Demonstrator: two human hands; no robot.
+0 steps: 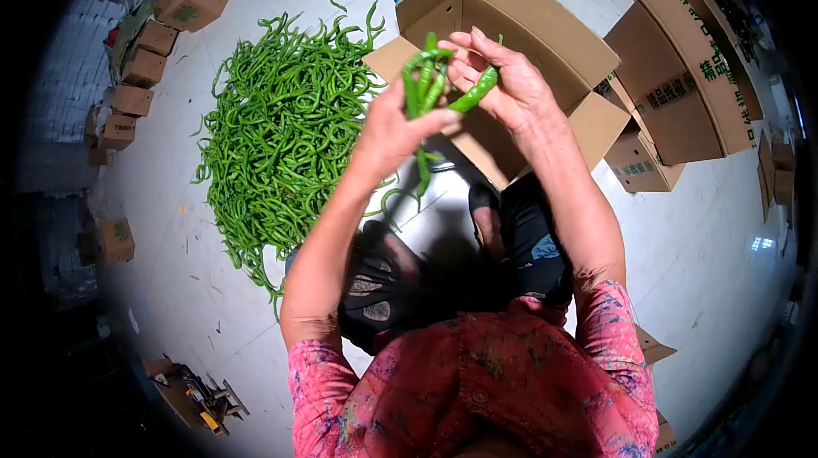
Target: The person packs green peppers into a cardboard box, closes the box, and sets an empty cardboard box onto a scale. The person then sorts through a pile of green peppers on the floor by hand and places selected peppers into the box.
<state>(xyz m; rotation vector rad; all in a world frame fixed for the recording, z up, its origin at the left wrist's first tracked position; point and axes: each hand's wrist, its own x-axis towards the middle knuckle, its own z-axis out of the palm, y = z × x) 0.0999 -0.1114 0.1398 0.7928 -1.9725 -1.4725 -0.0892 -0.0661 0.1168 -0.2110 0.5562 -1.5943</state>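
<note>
While two hands meet near one open box [532, 15], green peppers [423, 87] show between them.
Left hand [388, 132] grips at least three; one pepper [479, 92] lies against the loosely open right hand [521, 93].

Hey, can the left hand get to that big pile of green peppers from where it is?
Probably yes. The left hand is close beside the pile, with no box between them. It already holds a few peppers, though, so grabbing more might be awkward.
</note>
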